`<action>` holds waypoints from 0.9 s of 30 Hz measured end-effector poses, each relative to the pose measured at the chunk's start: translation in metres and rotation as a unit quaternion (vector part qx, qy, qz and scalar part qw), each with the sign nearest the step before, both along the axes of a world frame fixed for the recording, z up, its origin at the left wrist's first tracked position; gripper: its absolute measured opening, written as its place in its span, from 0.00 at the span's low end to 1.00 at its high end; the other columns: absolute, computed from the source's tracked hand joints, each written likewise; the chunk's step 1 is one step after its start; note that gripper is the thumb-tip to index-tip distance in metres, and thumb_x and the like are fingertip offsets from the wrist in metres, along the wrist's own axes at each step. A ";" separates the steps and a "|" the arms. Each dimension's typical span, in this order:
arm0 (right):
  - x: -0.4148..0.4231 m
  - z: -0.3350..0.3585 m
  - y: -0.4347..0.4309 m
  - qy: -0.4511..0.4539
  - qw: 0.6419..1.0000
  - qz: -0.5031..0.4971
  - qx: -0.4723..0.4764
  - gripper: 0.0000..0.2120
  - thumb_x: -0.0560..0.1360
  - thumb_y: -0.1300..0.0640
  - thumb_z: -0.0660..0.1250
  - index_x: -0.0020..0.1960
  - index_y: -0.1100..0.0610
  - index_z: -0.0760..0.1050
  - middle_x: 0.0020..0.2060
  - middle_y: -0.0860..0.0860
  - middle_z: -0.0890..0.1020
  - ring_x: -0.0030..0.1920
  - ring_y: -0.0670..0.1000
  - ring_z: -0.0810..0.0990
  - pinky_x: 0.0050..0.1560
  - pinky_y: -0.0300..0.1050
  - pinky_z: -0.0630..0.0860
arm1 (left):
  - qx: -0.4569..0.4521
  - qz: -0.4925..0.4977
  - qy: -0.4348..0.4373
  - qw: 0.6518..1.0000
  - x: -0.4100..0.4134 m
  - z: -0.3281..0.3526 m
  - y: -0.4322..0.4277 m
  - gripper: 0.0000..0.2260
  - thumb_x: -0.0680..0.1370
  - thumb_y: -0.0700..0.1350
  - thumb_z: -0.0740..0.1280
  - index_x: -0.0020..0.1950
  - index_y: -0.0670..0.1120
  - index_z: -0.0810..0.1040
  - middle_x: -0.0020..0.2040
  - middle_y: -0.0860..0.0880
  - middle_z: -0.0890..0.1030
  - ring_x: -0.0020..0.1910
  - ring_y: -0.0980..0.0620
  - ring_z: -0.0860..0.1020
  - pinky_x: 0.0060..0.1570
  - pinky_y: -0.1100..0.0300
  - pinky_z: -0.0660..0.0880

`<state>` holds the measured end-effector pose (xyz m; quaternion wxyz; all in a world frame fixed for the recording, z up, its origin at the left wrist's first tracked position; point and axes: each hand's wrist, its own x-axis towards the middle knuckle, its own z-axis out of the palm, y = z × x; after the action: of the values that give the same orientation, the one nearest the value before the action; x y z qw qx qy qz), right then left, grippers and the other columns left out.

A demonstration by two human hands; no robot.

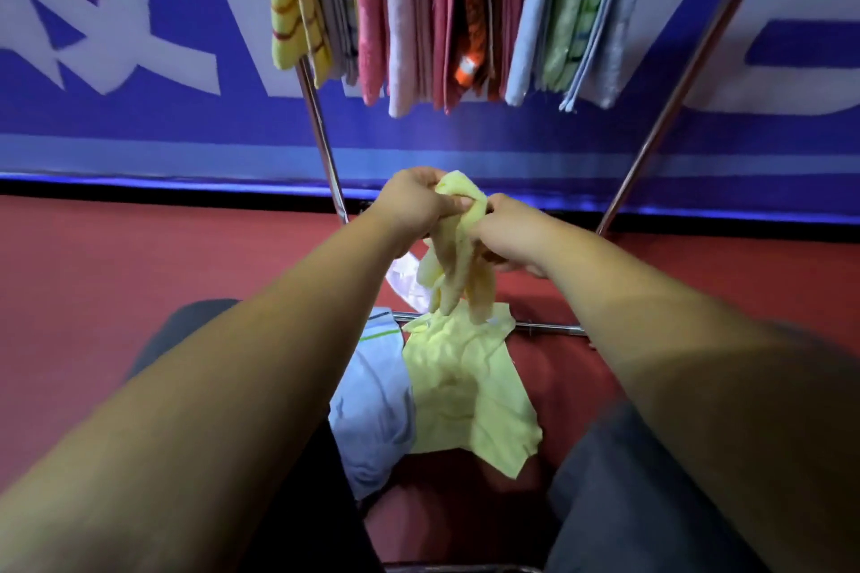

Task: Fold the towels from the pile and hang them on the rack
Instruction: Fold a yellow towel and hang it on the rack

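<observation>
A pale yellow towel hangs bunched from both my hands, its lower part spread on the floor between my knees. My left hand grips the towel's top edge with curled fingers. My right hand pinches the same bunched edge right beside it. A light blue towel with a green stripe lies on the floor to the left of the yellow one. A white cloth shows partly behind the hanging yellow towel. The metal rack stands ahead, with several folded towels hanging from it.
The rack's slanted legs frame the space in front of me, and a low crossbar runs along the red floor. A blue banner wall stands behind the rack. My knees in dark trousers flank the towels.
</observation>
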<state>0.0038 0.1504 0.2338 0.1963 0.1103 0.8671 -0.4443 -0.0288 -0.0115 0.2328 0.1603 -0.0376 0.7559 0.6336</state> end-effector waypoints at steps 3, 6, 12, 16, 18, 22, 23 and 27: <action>0.016 0.023 -0.007 0.043 0.999 0.020 -0.020 0.11 0.67 0.55 0.71 0.49 0.55 0.82 0.38 0.53 0.83 0.37 0.54 0.79 0.37 0.47 0.72 | -0.033 0.002 0.044 0.998 0.015 0.022 0.003 0.15 0.72 0.45 0.83 0.55 0.45 0.83 0.50 0.44 0.89 0.49 0.46 0.88 0.56 0.44 0.85; 0.029 0.032 -0.007 0.099 0.994 -0.054 -0.008 0.13 0.68 0.55 0.70 0.52 0.55 0.81 0.43 0.55 0.87 0.42 0.57 0.85 0.43 0.53 0.81 | -0.037 -0.017 0.084 0.996 0.030 0.038 -0.002 0.14 0.74 0.47 0.82 0.55 0.43 0.85 0.49 0.43 0.89 0.44 0.50 0.86 0.52 0.49 0.84; 0.041 0.026 -0.009 0.150 0.981 -0.118 -0.029 0.11 0.75 0.55 0.63 0.46 0.57 0.83 0.39 0.54 0.86 0.42 0.56 0.82 0.46 0.54 0.80 | -0.130 -0.075 0.148 0.978 0.044 0.035 -0.033 0.27 0.73 0.34 0.78 0.68 0.55 0.83 0.53 0.51 0.86 0.49 0.53 0.84 0.52 0.56 0.82; 0.044 0.031 -0.006 0.189 0.968 -0.158 -0.033 0.14 0.81 0.58 0.60 0.57 0.54 0.84 0.52 0.51 0.86 0.55 0.55 0.83 0.59 0.49 0.79 | -0.227 -0.052 0.146 0.961 0.055 0.019 -0.050 0.22 0.75 0.38 0.73 0.67 0.54 0.82 0.53 0.53 0.85 0.49 0.53 0.83 0.46 0.64 0.76; 0.042 0.031 -0.006 0.213 0.964 -0.156 -0.022 0.13 0.82 0.56 0.60 0.58 0.55 0.83 0.53 0.53 0.86 0.56 0.57 0.82 0.60 0.51 0.79 | -0.280 -0.030 0.147 0.948 0.056 0.010 -0.054 0.18 0.77 0.39 0.70 0.65 0.51 0.82 0.54 0.51 0.85 0.52 0.50 0.82 0.48 0.60 0.75; 0.035 0.035 -0.001 0.254 0.944 -0.202 -0.058 0.09 0.78 0.51 0.67 0.51 0.54 0.83 0.44 0.50 0.86 0.49 0.54 0.84 0.52 0.49 0.79 | -0.369 -0.059 0.151 0.915 0.054 0.009 -0.057 0.11 0.77 0.42 0.68 0.57 0.50 0.82 0.50 0.50 0.84 0.49 0.46 0.81 0.45 0.57 0.76; 0.033 0.035 0.002 0.264 0.934 -0.224 -0.084 0.09 0.76 0.49 0.70 0.48 0.55 0.83 0.41 0.49 0.86 0.45 0.53 0.84 0.50 0.50 0.80 | -0.397 -0.091 0.150 0.901 0.054 0.007 -0.058 0.07 0.77 0.42 0.67 0.54 0.49 0.81 0.48 0.49 0.84 0.48 0.45 0.81 0.44 0.56 0.76; 0.029 0.040 0.016 0.266 0.896 -0.315 -0.165 0.16 0.73 0.43 0.72 0.37 0.53 0.73 0.31 0.49 0.74 0.33 0.51 0.73 0.37 0.48 0.71 | -0.486 -0.138 0.132 0.853 0.050 0.005 -0.059 0.04 0.78 0.39 0.64 0.45 0.46 0.77 0.41 0.47 0.78 0.47 0.41 0.79 0.43 0.56 0.70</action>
<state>0.0326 0.1666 0.2733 -0.1769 0.2216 0.7207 -0.6326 0.0217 -0.0705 0.2375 0.1059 0.0779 0.9789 0.1564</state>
